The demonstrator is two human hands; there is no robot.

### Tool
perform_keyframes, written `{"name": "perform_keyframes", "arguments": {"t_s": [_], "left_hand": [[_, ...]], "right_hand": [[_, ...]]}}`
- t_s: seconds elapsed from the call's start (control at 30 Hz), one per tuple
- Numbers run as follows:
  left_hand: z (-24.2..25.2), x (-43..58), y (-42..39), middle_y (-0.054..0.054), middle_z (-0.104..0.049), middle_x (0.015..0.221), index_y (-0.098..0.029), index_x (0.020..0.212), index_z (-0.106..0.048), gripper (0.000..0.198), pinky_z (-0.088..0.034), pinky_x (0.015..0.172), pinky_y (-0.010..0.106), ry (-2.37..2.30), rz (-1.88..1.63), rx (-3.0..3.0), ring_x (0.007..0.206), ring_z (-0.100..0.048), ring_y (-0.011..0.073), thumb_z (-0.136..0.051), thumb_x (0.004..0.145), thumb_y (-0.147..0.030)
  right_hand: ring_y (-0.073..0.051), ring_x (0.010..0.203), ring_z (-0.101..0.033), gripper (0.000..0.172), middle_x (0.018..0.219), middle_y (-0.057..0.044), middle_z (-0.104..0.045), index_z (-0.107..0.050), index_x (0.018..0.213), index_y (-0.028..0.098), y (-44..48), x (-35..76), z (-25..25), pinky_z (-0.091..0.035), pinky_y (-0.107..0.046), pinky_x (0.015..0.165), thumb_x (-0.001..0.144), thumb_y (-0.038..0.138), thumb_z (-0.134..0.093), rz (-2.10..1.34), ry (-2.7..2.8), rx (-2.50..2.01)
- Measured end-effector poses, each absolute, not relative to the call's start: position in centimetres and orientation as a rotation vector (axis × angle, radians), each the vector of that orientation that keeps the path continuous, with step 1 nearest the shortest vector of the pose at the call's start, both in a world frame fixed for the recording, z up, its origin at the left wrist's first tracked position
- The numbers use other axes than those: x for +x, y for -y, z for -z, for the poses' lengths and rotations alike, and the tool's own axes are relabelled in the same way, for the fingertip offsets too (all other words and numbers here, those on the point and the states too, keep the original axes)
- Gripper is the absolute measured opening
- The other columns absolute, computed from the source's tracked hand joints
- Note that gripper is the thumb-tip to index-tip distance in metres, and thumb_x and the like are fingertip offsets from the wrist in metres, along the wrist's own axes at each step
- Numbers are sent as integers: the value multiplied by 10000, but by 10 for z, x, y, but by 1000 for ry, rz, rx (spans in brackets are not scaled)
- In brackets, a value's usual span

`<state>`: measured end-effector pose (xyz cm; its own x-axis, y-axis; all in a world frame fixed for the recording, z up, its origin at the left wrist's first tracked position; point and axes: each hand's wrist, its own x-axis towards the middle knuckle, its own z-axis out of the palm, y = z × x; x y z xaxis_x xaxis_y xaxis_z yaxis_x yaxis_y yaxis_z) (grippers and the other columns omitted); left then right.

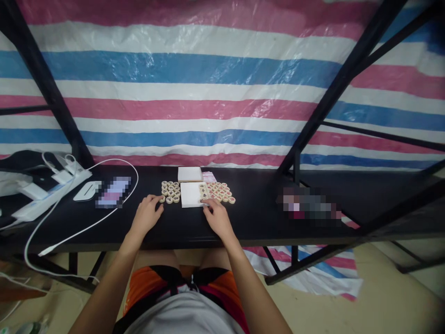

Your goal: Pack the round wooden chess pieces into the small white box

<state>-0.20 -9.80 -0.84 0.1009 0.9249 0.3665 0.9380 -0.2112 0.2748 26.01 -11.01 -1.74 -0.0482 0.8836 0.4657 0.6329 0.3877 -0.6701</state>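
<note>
On the black table point(250, 218) lie two groups of round wooden chess pieces, one on the left point(170, 190) and one on the right point(220, 191), on either side of a white square box point(191, 194). A second white box part point(189, 174) sits just behind. My left hand point(148, 214) rests by the left group, its fingertips pinched on one piece point(162, 199). My right hand point(216, 216) lies at the white box's near right corner, fingers curled onto the box edge and the pieces there.
A white mouse point(86, 190) and a blurred phone point(113, 191) lie to the left, with a power strip point(48, 195), chargers and white cables point(79, 229). A blurred object point(309, 206) sits at the right. Black frame bars point(333, 93) rise before a striped tarp point(208, 69).
</note>
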Motion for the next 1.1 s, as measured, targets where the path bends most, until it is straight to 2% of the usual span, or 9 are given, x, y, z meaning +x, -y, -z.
{"name": "perform_keyframes", "arguments": {"t_s": [0.13, 0.23, 0.4, 0.57, 0.93, 1.1], "left_hand": [[2, 2, 102, 50, -582, 927, -205, 918, -607, 180, -449, 768, 308, 1924, 878, -2407, 887, -565, 207, -473, 857, -309], [-2, 6, 105, 29, -598, 829, -207, 818, -601, 179, -440, 733, 293, 1809, 879, -2618, 810, -564, 185, -459, 861, -306], [-1, 8, 105, 53, -651, 980, -206, 980, -658, 268, -427, 873, 360, 1680, 845, -2695, 940, -551, 222, -467, 869, -358], [4, 5, 103, 75, -634, 1066, -196, 1118, -648, 352, -443, 891, 383, 1657, 772, -2674, 969, -540, 233, -436, 889, -359], [5, 5, 103, 66, -602, 1158, -216, 1161, -636, 363, -434, 922, 386, 1644, 674, -2653, 1000, -529, 232, -408, 909, -343], [4, 6, 103, 70, -605, 1155, -214, 1163, -635, 364, -429, 932, 397, 1639, 662, -2653, 1002, -528, 238, -412, 908, -346]], "right_hand": [[-183, 844, -602, 254, 1008, -62, -643, -667, 977, 196, 110, 260, 17, -460, -329, 855, 840, 210, -454, -348, 1771, -1328], [-184, 850, -602, 257, 1016, -66, -640, -666, 980, 189, 110, 259, 18, -459, -329, 859, 840, 206, -452, -354, 1762, -1327], [-185, 864, -601, 262, 1021, -69, -642, -666, 987, 182, 110, 259, 17, -455, -335, 875, 841, 202, -450, -361, 1759, -1318], [-179, 843, -600, 264, 1017, -65, -646, -666, 996, 192, 110, 260, 18, -458, -335, 867, 838, 204, -454, -349, 1763, -1324], [-184, 876, -605, 257, 1022, -61, -645, -663, 993, 198, 110, 260, 19, -463, -330, 874, 848, 207, -451, -351, 1777, -1331], [-186, 934, -593, 297, 1092, -73, -623, -641, 1077, 194, 112, 259, 17, -467, -327, 885, 854, 197, -444, -333, 1858, -1368]]}}
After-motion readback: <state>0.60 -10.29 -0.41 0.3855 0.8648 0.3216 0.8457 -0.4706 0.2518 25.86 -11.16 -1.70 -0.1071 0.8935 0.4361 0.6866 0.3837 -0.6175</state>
